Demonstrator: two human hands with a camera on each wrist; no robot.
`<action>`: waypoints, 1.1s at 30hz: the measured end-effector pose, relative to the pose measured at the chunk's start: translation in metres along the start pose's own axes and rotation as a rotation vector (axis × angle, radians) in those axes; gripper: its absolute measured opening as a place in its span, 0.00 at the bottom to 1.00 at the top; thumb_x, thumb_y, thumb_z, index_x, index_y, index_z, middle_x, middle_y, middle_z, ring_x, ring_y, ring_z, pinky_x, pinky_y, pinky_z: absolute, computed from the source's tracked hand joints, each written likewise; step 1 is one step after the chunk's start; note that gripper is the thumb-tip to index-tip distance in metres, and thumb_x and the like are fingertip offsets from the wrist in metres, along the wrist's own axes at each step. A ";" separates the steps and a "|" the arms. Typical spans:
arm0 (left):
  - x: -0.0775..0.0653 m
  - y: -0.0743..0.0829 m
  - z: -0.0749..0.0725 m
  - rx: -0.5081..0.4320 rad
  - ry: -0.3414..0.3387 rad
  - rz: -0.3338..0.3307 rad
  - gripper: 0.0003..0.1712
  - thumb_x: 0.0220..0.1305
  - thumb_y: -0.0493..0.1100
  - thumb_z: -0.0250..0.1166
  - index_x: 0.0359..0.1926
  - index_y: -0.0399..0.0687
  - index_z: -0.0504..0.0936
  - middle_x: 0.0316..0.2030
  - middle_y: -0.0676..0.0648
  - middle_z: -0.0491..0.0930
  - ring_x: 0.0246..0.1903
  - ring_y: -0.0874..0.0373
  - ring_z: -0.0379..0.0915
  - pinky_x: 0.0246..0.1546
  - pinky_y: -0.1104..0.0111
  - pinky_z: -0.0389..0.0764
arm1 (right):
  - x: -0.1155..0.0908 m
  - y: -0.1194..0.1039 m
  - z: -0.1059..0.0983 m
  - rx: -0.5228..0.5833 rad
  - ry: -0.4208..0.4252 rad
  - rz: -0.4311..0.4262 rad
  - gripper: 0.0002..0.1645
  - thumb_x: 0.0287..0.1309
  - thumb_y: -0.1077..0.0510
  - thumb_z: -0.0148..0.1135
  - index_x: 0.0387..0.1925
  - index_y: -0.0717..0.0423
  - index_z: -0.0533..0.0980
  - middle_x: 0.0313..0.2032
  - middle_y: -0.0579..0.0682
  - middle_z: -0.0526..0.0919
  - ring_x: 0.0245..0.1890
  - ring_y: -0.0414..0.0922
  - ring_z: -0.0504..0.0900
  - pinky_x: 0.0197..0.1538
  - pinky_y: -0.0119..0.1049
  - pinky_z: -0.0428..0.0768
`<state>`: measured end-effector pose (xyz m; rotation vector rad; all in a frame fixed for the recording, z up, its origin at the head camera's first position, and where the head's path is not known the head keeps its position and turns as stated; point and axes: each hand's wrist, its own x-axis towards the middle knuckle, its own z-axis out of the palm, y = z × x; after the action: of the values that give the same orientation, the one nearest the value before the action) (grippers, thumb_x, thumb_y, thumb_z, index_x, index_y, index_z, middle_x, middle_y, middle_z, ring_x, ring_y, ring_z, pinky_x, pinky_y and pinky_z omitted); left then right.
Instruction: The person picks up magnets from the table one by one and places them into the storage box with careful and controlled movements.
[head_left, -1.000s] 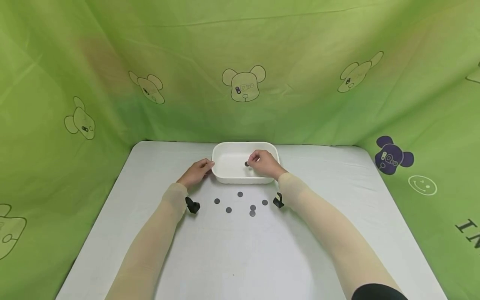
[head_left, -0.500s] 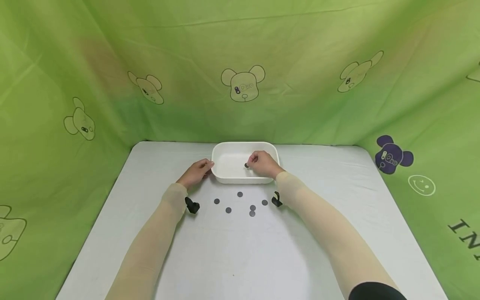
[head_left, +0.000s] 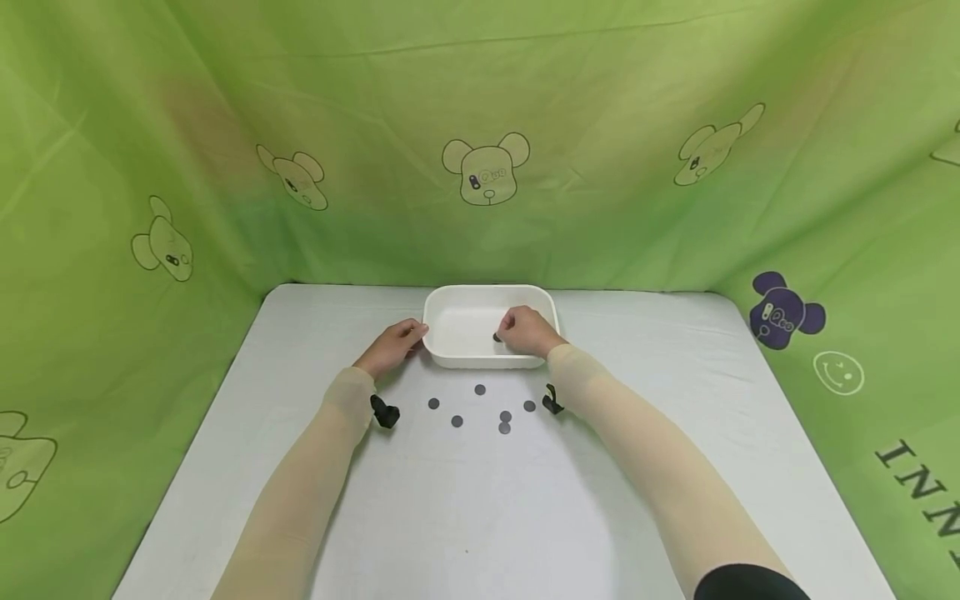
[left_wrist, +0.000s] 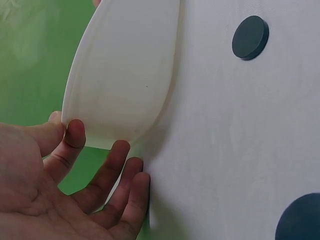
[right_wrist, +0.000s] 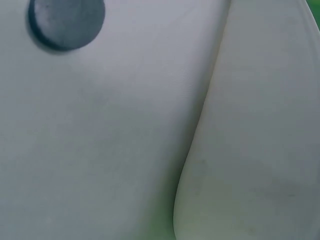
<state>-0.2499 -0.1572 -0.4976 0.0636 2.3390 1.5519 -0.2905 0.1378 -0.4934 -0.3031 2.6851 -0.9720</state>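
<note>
A white rectangular tray (head_left: 459,328) stands at the back of the table. At its left end my left hand (head_left: 393,344) pinches the rim between thumb and forefinger; in the left wrist view the other fingers (left_wrist: 112,162) lie along the tray's outer wall. My right hand (head_left: 528,331) reaches over the front rim and pinches a small dark round disc (head_left: 497,337) low inside the tray. Whether that disc touches the tray floor I cannot tell. The right wrist view shows the tray's outer side (right_wrist: 255,120), but the hand is out of sight there.
Several dark grey discs lie on the white table (head_left: 465,500) before the tray, among them a left one (head_left: 433,403) and a right one (head_left: 529,406). Two discs (head_left: 506,416) lie close together. A green printed curtain (head_left: 480,242) hangs behind and at both sides.
My right hand has lowered slightly and come a little nearer the tray's front rim with the disc. The left hand keeps its hold on the rim.
</note>
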 end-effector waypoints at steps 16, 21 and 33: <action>-0.002 0.001 0.002 0.000 0.005 -0.013 0.19 0.86 0.53 0.55 0.48 0.41 0.79 0.48 0.45 0.78 0.51 0.52 0.73 0.62 0.58 0.75 | -0.001 0.001 0.000 -0.104 0.009 0.015 0.08 0.69 0.57 0.61 0.40 0.60 0.80 0.43 0.57 0.86 0.46 0.54 0.81 0.60 0.49 0.78; -0.005 0.002 0.003 -0.015 0.007 -0.019 0.18 0.86 0.53 0.55 0.48 0.41 0.78 0.48 0.45 0.78 0.52 0.51 0.73 0.64 0.57 0.75 | -0.002 0.000 0.001 -0.119 0.012 0.012 0.09 0.69 0.57 0.62 0.40 0.60 0.80 0.43 0.56 0.85 0.46 0.54 0.81 0.60 0.49 0.78; -0.004 0.000 0.005 -0.004 0.020 -0.022 0.18 0.86 0.54 0.54 0.46 0.43 0.78 0.47 0.45 0.78 0.49 0.52 0.72 0.59 0.61 0.73 | -0.005 -0.001 -0.001 -0.079 0.032 0.003 0.10 0.73 0.55 0.61 0.43 0.59 0.79 0.41 0.55 0.84 0.41 0.51 0.80 0.54 0.48 0.79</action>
<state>-0.2449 -0.1541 -0.4982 0.0212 2.3443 1.5536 -0.2862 0.1386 -0.4915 -0.3025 2.7572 -0.8783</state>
